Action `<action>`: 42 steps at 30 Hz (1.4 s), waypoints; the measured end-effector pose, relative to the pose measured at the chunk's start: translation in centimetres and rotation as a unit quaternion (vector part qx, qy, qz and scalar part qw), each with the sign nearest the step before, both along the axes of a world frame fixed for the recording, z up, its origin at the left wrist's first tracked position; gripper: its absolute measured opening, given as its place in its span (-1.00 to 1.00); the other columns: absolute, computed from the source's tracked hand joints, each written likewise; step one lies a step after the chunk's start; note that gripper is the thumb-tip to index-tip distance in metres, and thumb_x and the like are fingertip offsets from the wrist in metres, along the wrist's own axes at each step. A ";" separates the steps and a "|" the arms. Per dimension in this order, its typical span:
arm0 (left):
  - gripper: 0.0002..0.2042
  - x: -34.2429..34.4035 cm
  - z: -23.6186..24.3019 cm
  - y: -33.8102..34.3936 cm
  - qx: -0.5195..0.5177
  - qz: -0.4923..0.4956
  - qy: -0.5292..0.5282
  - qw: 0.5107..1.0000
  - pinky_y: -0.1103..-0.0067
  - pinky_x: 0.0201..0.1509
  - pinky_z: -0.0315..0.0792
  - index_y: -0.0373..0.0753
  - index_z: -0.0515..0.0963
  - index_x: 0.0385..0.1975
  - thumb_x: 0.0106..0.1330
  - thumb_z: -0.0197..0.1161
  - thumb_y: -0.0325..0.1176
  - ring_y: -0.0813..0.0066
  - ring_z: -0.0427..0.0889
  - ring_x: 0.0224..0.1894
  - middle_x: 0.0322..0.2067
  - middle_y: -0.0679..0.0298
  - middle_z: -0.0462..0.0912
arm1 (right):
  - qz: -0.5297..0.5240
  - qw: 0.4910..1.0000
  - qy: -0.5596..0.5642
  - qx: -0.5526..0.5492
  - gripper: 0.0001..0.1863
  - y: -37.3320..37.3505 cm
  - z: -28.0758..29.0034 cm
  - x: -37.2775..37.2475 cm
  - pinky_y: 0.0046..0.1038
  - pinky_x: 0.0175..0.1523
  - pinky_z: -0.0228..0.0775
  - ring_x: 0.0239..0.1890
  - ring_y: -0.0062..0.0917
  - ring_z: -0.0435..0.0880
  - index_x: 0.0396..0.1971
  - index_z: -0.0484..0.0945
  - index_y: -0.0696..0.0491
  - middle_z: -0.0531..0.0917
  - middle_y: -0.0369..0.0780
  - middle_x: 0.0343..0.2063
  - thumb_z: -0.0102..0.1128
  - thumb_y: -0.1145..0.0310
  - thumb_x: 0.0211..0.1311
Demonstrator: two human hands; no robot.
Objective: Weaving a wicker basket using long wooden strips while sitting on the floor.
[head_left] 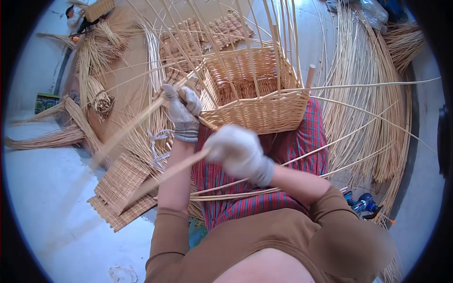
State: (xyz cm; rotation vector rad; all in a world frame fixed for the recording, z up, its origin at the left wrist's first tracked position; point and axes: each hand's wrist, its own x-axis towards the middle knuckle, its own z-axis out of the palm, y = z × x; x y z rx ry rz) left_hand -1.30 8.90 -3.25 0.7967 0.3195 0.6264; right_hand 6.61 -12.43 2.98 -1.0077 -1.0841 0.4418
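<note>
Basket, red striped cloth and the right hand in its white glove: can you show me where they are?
Basket [264, 113]: head view, on its woven near wall.
Red striped cloth [304, 141]: head view, on the part over the lap.
Right hand [238, 148]: head view, middle of the blurred glove.

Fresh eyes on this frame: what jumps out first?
The wicker basket at upper centre, tall stakes jutting from its walls, above red striped cloth. Next, two gloved hands: the left hand at its near-left corner, the right hand blurred just below. Then the broad spread of loose pale rods at right.
</note>
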 end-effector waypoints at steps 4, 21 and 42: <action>-0.25 0.8 0.0 -0.6 -0.011 0.023 -0.001 1.000 0.58 -0.78 -0.20 -0.20 0.41 -0.66 0.34 -0.12 0.47 0.64 -0.08 -0.82 -0.82 0.45 0.08 | -0.047 0.962 0.270 -0.018 -0.70 3.1 -3.7 7.0 -0.54 -0.38 0.38 -0.58 -0.76 0.35 -0.30 0.49 0.07 0.45 -0.37 -0.59 -0.04 0.19 0.60; -0.69 -3.2 -0.6 -1.4 0.229 -0.076 0.166 0.956 0.44 0.26 0.46 -0.14 0.46 -0.19 0.21 0.36 -0.70 0.40 0.58 0.11 -0.01 0.24 0.62 | -0.150 0.967 0.160 -0.130 -0.87 -1.3 -5.0 10.4 -0.55 -0.13 0.55 -0.26 -0.65 0.65 -0.18 0.53 0.07 0.65 -0.31 -0.33 0.25 0.58 0.35; -0.67 -0.6 0.5 -3.2 0.290 0.050 0.264 0.919 0.57 -0.18 0.51 -0.22 0.43 -0.53 0.12 0.58 -0.43 0.62 0.57 -0.39 -0.48 0.39 0.61 | -0.104 0.986 0.127 0.031 -0.75 -0.4 -4.7 9.3 0.04 0.11 0.54 -0.42 -0.46 0.52 0.02 0.37 0.05 0.43 -0.28 -0.50 -0.18 0.20 0.64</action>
